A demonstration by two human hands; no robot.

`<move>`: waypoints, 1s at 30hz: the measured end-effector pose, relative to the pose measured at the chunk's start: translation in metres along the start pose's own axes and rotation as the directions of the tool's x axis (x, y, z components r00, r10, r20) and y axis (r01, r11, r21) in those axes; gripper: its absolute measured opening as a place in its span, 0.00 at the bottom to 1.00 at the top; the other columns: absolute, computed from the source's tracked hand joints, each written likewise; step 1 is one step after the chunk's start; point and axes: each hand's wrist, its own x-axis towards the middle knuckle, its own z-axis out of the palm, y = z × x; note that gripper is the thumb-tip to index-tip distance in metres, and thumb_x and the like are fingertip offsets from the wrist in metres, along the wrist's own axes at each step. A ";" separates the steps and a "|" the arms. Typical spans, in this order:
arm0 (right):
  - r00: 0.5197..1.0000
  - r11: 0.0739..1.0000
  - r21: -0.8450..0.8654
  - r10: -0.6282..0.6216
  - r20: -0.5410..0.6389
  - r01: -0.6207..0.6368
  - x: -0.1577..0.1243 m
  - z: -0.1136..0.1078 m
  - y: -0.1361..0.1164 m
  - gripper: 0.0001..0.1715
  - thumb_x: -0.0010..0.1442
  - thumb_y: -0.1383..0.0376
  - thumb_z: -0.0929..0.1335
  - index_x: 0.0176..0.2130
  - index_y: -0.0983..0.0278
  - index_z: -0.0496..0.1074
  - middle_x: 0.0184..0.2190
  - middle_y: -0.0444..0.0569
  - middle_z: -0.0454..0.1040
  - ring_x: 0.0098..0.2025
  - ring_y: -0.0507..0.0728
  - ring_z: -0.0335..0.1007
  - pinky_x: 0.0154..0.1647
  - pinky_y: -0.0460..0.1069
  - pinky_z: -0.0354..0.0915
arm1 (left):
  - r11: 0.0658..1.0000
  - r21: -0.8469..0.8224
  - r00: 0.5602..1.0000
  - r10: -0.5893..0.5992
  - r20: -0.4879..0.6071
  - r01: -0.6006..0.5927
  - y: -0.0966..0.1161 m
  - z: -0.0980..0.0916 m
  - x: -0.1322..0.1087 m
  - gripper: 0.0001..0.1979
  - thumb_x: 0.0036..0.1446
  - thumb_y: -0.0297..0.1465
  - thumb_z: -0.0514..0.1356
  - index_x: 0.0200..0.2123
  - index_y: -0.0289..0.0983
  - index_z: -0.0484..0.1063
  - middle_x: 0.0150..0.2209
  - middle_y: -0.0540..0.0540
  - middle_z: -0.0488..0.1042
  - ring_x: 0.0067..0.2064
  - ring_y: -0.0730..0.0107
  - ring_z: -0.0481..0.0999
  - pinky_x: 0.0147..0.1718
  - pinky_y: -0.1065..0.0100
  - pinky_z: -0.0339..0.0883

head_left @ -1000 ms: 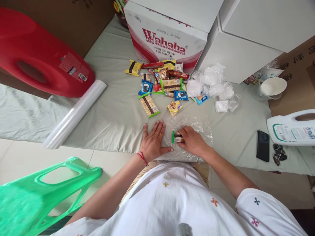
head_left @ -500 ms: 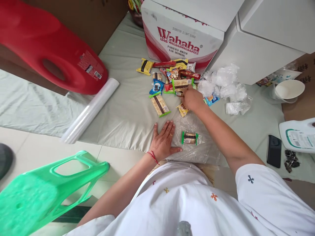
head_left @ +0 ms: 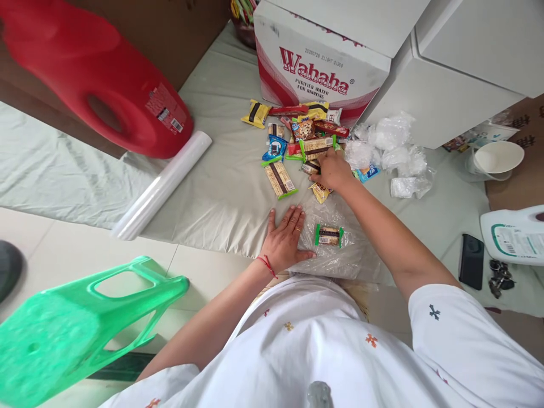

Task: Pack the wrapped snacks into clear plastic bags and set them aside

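My left hand (head_left: 285, 238) lies flat with fingers spread on the left edge of a clear plastic sheet (head_left: 340, 258). A small green-ended snack bar (head_left: 329, 236) rests on that sheet, just right of the hand. My right hand (head_left: 333, 170) reaches forward into a pile of wrapped snacks (head_left: 304, 136), its fingers curled over a small dark packet (head_left: 310, 168). A yellow cookie packet (head_left: 320, 192) lies partly under that hand. A long green-edged wafer bar (head_left: 280, 179) sits left of it.
A Wahaha carton (head_left: 314, 73) and white boxes (head_left: 442, 73) stand behind the snacks. Crumpled plastic wraps (head_left: 389, 147) lie right of the pile. A film roll (head_left: 164, 184), red jug (head_left: 93, 85), green stool (head_left: 80, 323), bowl (head_left: 497, 157), phone (head_left: 471, 262), keys (head_left: 496, 277) and white jug (head_left: 516, 235) surround me.
My right hand let go of the green-ended bar on the plastic sheet and reached forward into the snack pile. The left hand stayed flat on the sheet's edge.
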 end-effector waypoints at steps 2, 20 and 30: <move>1.000 1.000 0.003 -0.021 0.009 0.021 0.002 0.000 -0.003 0.34 0.58 0.53 0.76 0.56 0.72 0.75 0.57 0.67 0.68 0.60 0.73 0.61 0.57 0.61 0.65 | 1.000 0.005 1.000 -0.002 -0.001 0.002 0.000 0.000 0.000 0.56 0.58 0.64 0.56 0.75 0.31 0.50 0.76 0.33 0.46 0.77 0.40 0.46 0.72 0.32 0.22; 0.968 0.880 0.429 -0.247 0.051 0.202 -0.201 0.011 0.029 0.28 0.58 0.60 0.77 0.56 0.63 0.75 0.49 0.55 0.72 0.51 0.65 0.65 0.54 0.57 0.64 | 0.999 0.035 1.000 0.015 -0.012 -0.015 0.000 -0.003 0.000 0.48 0.57 0.61 0.60 0.74 0.46 0.56 0.77 0.36 0.45 0.76 0.36 0.49 0.70 0.28 0.27; 0.972 0.963 0.180 -0.217 0.087 0.199 -0.196 0.016 0.006 0.28 0.60 0.57 0.76 0.56 0.64 0.73 0.53 0.57 0.74 0.57 0.68 0.60 0.54 0.59 0.60 | 0.997 0.075 1.000 -0.014 0.014 0.013 0.003 -0.004 0.002 0.50 0.57 0.61 0.59 0.75 0.43 0.53 0.77 0.36 0.45 0.77 0.38 0.48 0.70 0.29 0.27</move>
